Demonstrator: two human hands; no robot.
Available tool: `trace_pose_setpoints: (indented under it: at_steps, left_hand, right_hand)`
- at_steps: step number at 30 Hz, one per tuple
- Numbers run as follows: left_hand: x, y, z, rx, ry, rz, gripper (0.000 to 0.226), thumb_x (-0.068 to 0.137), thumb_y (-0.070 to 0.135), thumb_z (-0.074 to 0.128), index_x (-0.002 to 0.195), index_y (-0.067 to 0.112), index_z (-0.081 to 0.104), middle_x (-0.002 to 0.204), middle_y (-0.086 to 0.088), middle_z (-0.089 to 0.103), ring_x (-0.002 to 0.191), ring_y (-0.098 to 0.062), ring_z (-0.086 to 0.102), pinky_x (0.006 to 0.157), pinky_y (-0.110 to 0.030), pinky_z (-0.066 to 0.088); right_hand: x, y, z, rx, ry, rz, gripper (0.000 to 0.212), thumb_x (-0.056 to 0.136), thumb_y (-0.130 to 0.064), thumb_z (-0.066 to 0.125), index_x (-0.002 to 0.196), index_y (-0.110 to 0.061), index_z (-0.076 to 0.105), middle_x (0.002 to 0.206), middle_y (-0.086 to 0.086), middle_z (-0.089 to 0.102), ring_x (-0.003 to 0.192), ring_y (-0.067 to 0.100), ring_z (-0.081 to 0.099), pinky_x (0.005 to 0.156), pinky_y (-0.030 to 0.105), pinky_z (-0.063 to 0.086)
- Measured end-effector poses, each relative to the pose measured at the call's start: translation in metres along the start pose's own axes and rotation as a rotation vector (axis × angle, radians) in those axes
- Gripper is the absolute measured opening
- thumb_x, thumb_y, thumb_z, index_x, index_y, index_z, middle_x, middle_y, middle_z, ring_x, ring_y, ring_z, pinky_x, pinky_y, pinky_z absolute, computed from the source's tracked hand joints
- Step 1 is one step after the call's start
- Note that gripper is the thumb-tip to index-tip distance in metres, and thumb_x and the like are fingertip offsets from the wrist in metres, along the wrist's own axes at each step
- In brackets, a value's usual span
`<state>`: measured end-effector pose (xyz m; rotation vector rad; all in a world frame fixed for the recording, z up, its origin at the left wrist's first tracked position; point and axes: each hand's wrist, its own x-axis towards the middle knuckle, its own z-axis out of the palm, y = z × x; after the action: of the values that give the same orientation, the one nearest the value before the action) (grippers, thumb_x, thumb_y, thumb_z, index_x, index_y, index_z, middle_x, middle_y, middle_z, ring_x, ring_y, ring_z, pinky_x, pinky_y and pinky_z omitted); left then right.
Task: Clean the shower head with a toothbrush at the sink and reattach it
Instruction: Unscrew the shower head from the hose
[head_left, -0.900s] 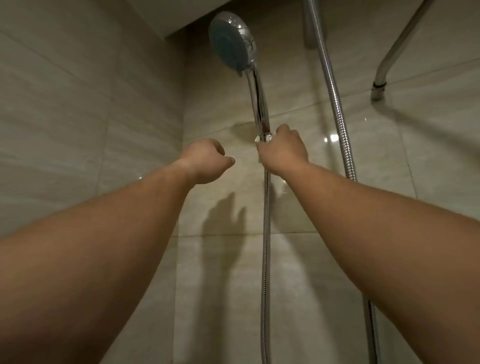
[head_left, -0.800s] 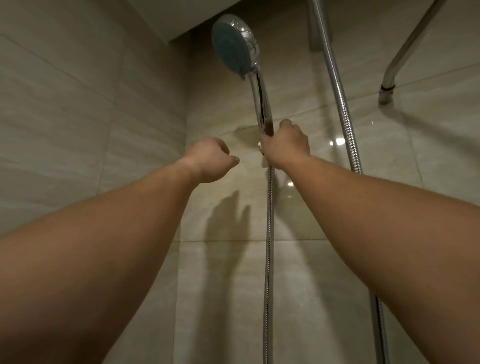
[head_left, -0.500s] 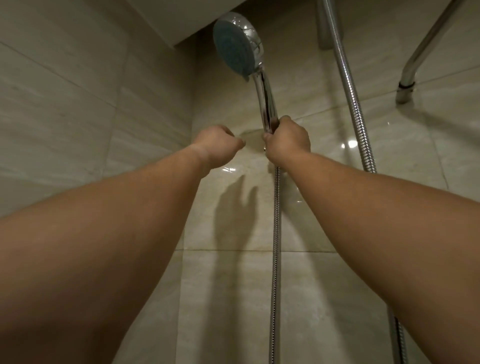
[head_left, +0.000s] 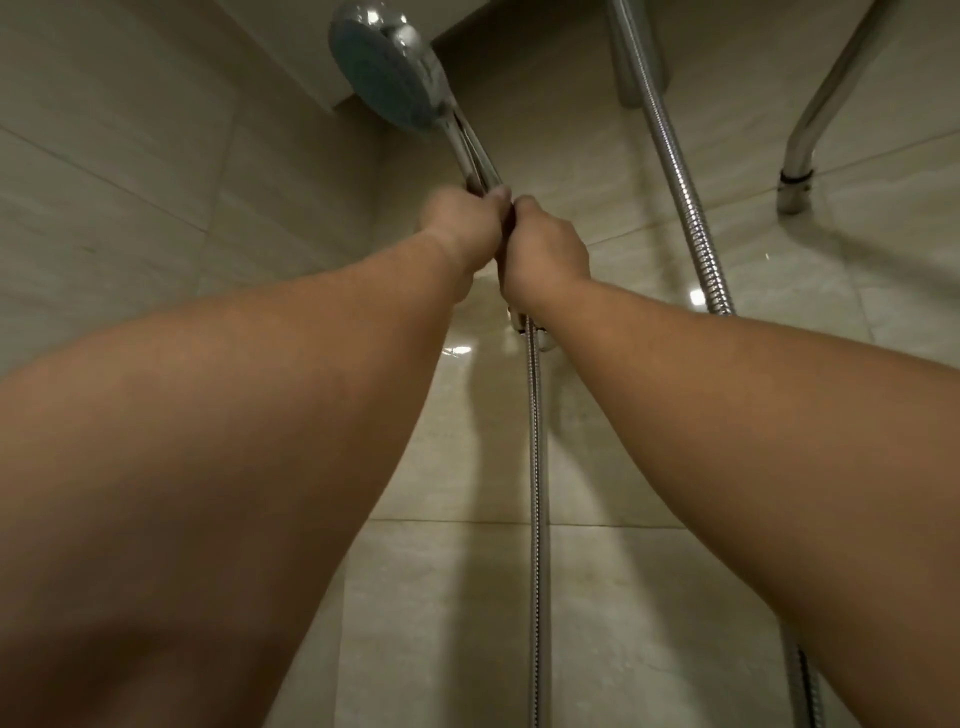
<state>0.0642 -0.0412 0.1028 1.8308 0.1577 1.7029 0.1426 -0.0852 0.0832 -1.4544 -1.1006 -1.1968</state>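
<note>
Both hands wrap the chrome handle of the shower head (head_left: 387, 75): left hand (head_left: 460, 226) and right hand (head_left: 545, 249) clenched side by side, touching, the head above them.

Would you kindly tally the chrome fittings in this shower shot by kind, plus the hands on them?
Shower head: 1
Hoses: 2 (one under the hands, one further right)
Bent pipe: 1
Hands: 2 (left hand, right hand)
Total: 6
</note>
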Motion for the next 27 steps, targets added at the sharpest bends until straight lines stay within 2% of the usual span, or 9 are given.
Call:
trace_pose_setpoints:
  at_steps: [5, 9, 12, 15, 17, 19, 22, 25, 27]
  left_hand:
    - [-0.013, 0.007, -0.019, -0.045, 0.037, 0.010, 0.025, 0.102, 0.033, 0.061, 0.114, 0.012, 0.067, 0.102, -0.006, 0.073, 0.090, -0.022, 0.072, 0.089, -0.039, 0.062]
    - [-0.059, -0.014, -0.036, -0.071, 0.034, -0.048, 0.019, 0.103, 0.031, 0.059, 0.092, 0.016, 0.063, 0.083, -0.004, 0.067, 0.064, -0.018, 0.061, 0.066, -0.033, 0.052]
    - [-0.108, -0.041, -0.046, -0.095, 0.022, -0.123, 0.020, 0.103, 0.027, 0.059, 0.089, 0.013, 0.063, 0.072, -0.003, 0.062, 0.052, -0.013, 0.056, 0.059, -0.025, 0.045]
    - [-0.161, -0.071, -0.062, -0.107, 0.010, -0.191, 0.023, 0.104, 0.023, 0.056, 0.085, 0.013, 0.063, 0.060, 0.002, 0.055, 0.040, -0.007, 0.051, 0.047, -0.017, 0.038]
    - [-0.196, -0.090, -0.073, -0.111, -0.001, -0.255, 0.029, 0.104, 0.023, 0.054, 0.076, 0.015, 0.057, 0.059, 0.004, 0.054, 0.045, -0.008, 0.050, 0.046, -0.019, 0.038]
    - [-0.230, -0.113, -0.087, -0.164, 0.016, -0.323, 0.026, 0.102, 0.023, 0.056, 0.083, 0.007, 0.065, 0.061, 0.004, 0.059, 0.054, -0.011, 0.057, 0.052, -0.023, 0.044]
    - [-0.278, -0.145, -0.108, -0.249, 0.058, -0.389, 0.020, 0.099, 0.026, 0.061, 0.095, 0.008, 0.068, 0.081, -0.004, 0.073, 0.080, -0.020, 0.072, 0.077, -0.035, 0.060]
    - [-0.327, -0.163, -0.125, -0.305, 0.088, -0.466, 0.020, 0.101, 0.023, 0.063, 0.083, 0.013, 0.059, 0.064, 0.002, 0.062, 0.061, -0.015, 0.062, 0.063, -0.030, 0.051]
    - [-0.362, -0.176, -0.142, -0.337, 0.085, -0.530, 0.022, 0.103, 0.020, 0.060, 0.082, 0.014, 0.056, 0.060, 0.003, 0.059, 0.054, -0.013, 0.058, 0.056, -0.026, 0.047]
  right_hand:
    - [-0.011, -0.022, -0.009, 0.050, -0.005, -0.020, 0.020, 0.098, -0.021, 0.045, 0.117, -0.016, 0.050, 0.092, 0.002, 0.051, 0.081, 0.023, 0.047, 0.067, 0.034, 0.034]
    - [-0.060, -0.029, -0.003, 0.091, -0.054, -0.009, 0.012, 0.098, -0.023, 0.043, 0.107, -0.018, 0.048, 0.090, 0.002, 0.049, 0.080, 0.025, 0.045, 0.062, 0.031, 0.030]
    - [-0.115, -0.031, 0.004, 0.024, -0.106, -0.021, 0.015, 0.096, -0.021, 0.047, 0.110, -0.015, 0.049, 0.097, 0.005, 0.058, 0.085, 0.029, 0.050, 0.070, 0.034, 0.034]
    - [-0.177, -0.040, 0.012, 0.043, -0.157, 0.008, 0.015, 0.095, -0.020, 0.046, 0.109, -0.015, 0.049, 0.098, 0.006, 0.058, 0.081, 0.028, 0.048, 0.064, 0.033, 0.030]
    - [-0.219, -0.049, 0.014, 0.063, -0.206, 0.047, 0.010, 0.095, -0.019, 0.042, 0.103, -0.018, 0.047, 0.090, 0.001, 0.053, 0.074, 0.023, 0.045, 0.057, 0.031, 0.027]
    - [-0.264, -0.061, 0.016, 0.081, -0.273, 0.077, 0.004, 0.095, -0.018, 0.038, 0.096, -0.021, 0.041, 0.080, -0.004, 0.046, 0.064, 0.016, 0.040, 0.049, 0.028, 0.021]
    - [-0.328, -0.081, 0.024, 0.104, -0.338, 0.112, 0.005, 0.095, -0.020, 0.036, 0.092, -0.023, 0.038, 0.078, -0.003, 0.045, 0.065, 0.019, 0.040, 0.048, 0.030, 0.020]
    - [-0.379, -0.086, 0.028, 0.144, -0.395, 0.169, 0.007, 0.095, -0.025, 0.038, 0.097, -0.023, 0.044, 0.085, 0.002, 0.050, 0.073, 0.026, 0.043, 0.055, 0.033, 0.023]
    - [-0.419, -0.097, 0.025, 0.133, -0.462, 0.174, 0.019, 0.093, -0.029, 0.045, 0.111, -0.023, 0.051, 0.094, 0.006, 0.057, 0.080, 0.029, 0.051, 0.061, 0.032, 0.029]
